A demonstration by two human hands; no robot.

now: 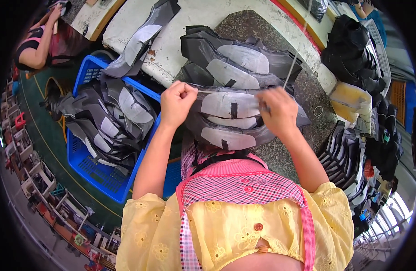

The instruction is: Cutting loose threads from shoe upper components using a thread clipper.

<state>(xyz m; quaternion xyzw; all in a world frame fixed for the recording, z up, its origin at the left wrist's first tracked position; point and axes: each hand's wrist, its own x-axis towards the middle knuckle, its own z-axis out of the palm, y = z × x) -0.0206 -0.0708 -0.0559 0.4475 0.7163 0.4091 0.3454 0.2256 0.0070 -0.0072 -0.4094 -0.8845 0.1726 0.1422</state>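
Observation:
My left hand (178,102) is closed in a pinch at the left end of a thin pale strip (223,92). The strip runs along the upper edge of a curved black-and-grey panel (217,105), shaped like a shoe-upper piece, with a whitish patch and a small dark tab. Over that panel's right end is my right hand (280,110), fingers bent but smeared by motion; what they hold is unclear. A similar panel (228,137) lies nearer my body. Beyond my hands, several more panels (238,58) overlap in a stack.
Left of me stands a blue plastic crate (122,192) full of similar panels. One panel (138,43) bridges its rim and the pale worktable (171,52). A thin white cord (294,58) reaches down toward my right hand. More dark pieces (341,156) crowd the right; another person (38,47) sits far left.

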